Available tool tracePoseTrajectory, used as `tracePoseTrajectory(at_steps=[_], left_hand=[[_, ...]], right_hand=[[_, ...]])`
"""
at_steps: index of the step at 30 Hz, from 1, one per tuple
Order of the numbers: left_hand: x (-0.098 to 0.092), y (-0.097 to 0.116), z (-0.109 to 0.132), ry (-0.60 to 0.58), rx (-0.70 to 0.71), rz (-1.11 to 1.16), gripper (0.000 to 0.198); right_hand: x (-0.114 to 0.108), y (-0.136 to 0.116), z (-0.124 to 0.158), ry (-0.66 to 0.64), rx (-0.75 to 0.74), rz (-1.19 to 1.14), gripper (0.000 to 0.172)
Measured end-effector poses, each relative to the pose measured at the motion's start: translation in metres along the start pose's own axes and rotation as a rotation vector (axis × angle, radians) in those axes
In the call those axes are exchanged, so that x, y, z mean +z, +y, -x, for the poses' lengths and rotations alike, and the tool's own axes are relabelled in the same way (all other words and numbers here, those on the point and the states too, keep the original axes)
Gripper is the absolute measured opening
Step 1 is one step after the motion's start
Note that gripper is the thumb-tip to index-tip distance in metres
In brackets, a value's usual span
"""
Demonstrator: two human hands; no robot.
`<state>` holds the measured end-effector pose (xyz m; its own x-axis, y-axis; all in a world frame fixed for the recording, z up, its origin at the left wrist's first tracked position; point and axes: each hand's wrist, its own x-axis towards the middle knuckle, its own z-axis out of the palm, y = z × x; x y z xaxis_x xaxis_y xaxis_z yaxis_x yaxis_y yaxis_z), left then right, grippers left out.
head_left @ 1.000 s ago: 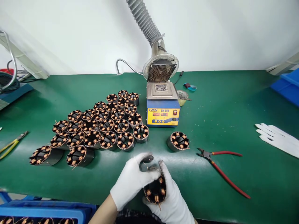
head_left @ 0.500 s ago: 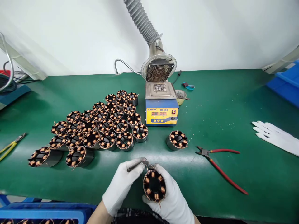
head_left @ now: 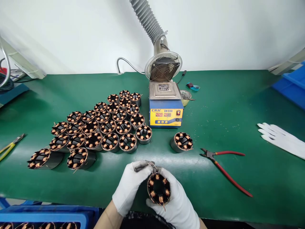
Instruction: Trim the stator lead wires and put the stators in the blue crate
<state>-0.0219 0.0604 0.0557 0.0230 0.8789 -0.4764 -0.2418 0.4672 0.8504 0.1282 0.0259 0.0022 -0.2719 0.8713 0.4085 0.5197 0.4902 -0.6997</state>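
A motor stator (head_left: pixel 151 194), a dark ring with copper coils inside, rests in my gloved right hand (head_left: pixel 177 200), whose fingers wrap its right side and underside. My gloved left hand (head_left: pixel 135 178) is at the stator's upper left edge, thumb and forefinger pinched on a thin copper wire (head_left: pixel 154 166) that rises from the rim. The fingertips of both gloves are stained grey. Beyond the hands, one more stator (head_left: pixel 182 142) stands alone on the green table, with red-handled cutting pliers (head_left: pixel 209 155) lying to its right.
Several stators (head_left: pixel 110 142) stand grouped at left. A blue-and-yellow solder pot (head_left: pixel 166 114) with digital displays sits under an exhaust hood (head_left: pixel 164 68). Yellow-handled pliers (head_left: pixel 10 148) lie far left, a white glove (head_left: pixel 283 138) right. Blue bins (head_left: pixel 47 216) are at lower left and right edge.
My left hand has shifted right and a little up, closer to the stator's top, with its pinch on the wire. The stator stays in my right hand, nearly in place.
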Motion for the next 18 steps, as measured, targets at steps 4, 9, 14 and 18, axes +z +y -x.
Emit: tracePoseTrajectory(at_steps=[4, 9, 14, 18], left_hand=[[0.007, 0.006, -0.003, 0.034, -0.006, 0.008, 0.020], [0.007, 0.017, 0.000, 0.111, -0.014, -0.121, 0.014], [-0.028, 0.000, 0.017, 0.379, 0.149, -0.267, 0.031], [-0.070, -0.036, 0.033, 0.375, 0.325, -0.642, 0.025]], right_hand=[[-0.001, 0.000, 0.001, 0.017, -0.007, 0.041, 0.069], [0.001, 0.003, 0.009, 0.013, 0.085, 0.006, 0.085], [0.003, -0.002, 0.011, -0.079, 0.297, -0.122, 0.083], [-0.009, -0.006, -0.003, -0.077, 0.587, -0.408, 0.059]])
